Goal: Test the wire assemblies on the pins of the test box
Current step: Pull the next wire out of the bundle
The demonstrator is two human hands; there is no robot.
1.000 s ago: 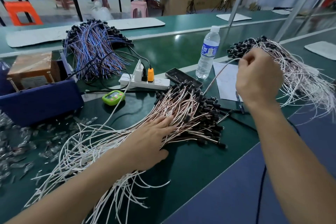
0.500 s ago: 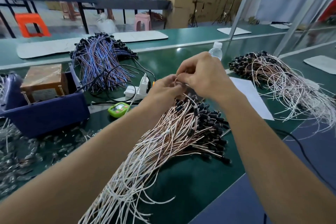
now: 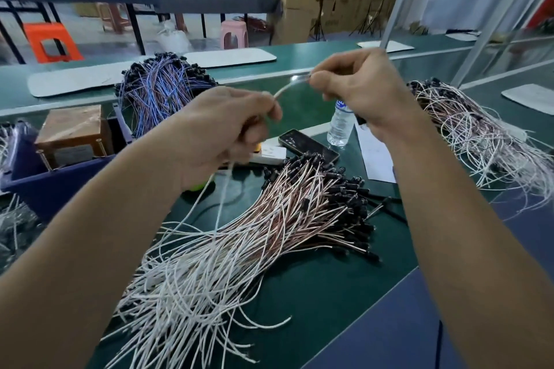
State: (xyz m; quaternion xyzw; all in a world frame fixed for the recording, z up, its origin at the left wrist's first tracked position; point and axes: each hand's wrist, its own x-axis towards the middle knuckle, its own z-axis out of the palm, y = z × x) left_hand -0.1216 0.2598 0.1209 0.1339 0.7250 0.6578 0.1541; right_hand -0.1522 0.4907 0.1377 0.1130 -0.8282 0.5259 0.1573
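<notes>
Left hand (image 3: 221, 132) pinching one white wire (image 3: 287, 87), right hand (image 3: 356, 90) pinching the same wire further along, wire stretching in the air between them, big wire pile (image 3: 269, 234) lying on the green bench (image 3: 314, 293) just below

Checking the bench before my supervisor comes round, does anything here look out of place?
A water bottle stands upright close to the power strip and phone, an odd spot for liquid. Nothing looks spilled or damaged.
</notes>
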